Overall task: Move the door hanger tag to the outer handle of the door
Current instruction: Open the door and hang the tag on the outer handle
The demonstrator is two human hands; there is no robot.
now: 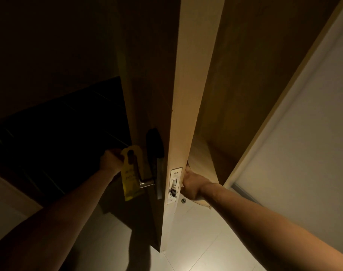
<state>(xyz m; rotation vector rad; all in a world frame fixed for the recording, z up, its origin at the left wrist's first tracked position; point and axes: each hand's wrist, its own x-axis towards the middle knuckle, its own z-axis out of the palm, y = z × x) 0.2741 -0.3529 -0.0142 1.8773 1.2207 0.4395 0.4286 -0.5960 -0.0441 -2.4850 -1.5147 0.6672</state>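
Note:
A wooden door (188, 94) stands open, edge-on to me, with its latch plate (173, 185) showing. On its dark left face a metal lever handle (146, 182) sticks out from a long plate. A yellow door hanger tag (130, 177) hangs at that handle, with its hooked top raised. My left hand (111, 160) is shut on the tag's upper part. My right hand (192, 185) reaches round the door's right side at latch height; its fingers are hidden behind the door, so what they hold does not show.
A pale wall (303, 133) and door frame (283, 94) stand close on the right. Light floor tiles (196, 241) lie below. The area to the left of the door is dark, with a dark panel behind my left hand.

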